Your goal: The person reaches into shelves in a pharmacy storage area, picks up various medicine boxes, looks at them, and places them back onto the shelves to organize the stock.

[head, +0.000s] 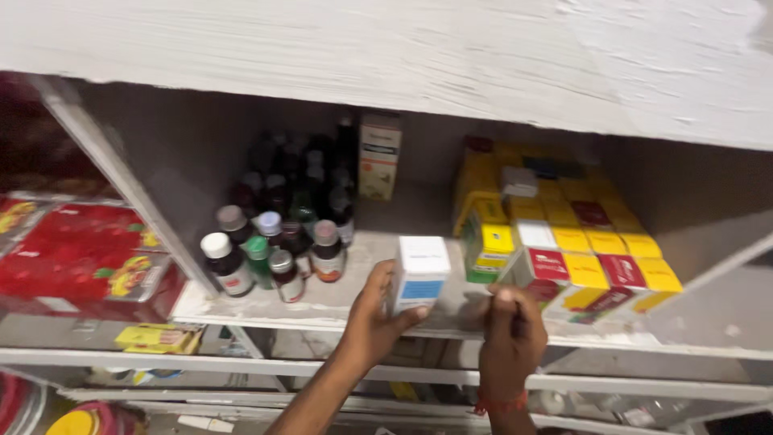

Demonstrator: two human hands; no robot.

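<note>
At the front edge of the shelf (322,310), about midway along: left hand (378,318) wrapped around a small white box with a blue band (419,278), thumb across the front, fingers round its left side, so a proper hold rather than a loose touch. Box upright, bottom at or just above the shelf board, can't really tell if it's resting or lifted a hair. Just to the right, right hand (509,330) up at the same front edge with a red thread bracelet (501,401) on the wrist, fingers curled over the lip in front of the stacked cartons; looks empty, though the fingertips are blurry so not 100% sure whether anything small is pinched there.

Further in on the right: a block of yellow, red and white cartons (576,242) packed in rows, running all the way to the back wall. One green-and-yellow carton (488,251) standing just beside the white box, between it and the block.

Left of the hands, set a bit deeper: a cluster of dark syrup bottles (282,234) with white, green and silver caps, rows fading into the dark rear corner. Behind them, against the back wall, a tall beige carton (379,157) standing upright.

Off past the left divider: red packets (84,258) piled in the next compartment.
</note>
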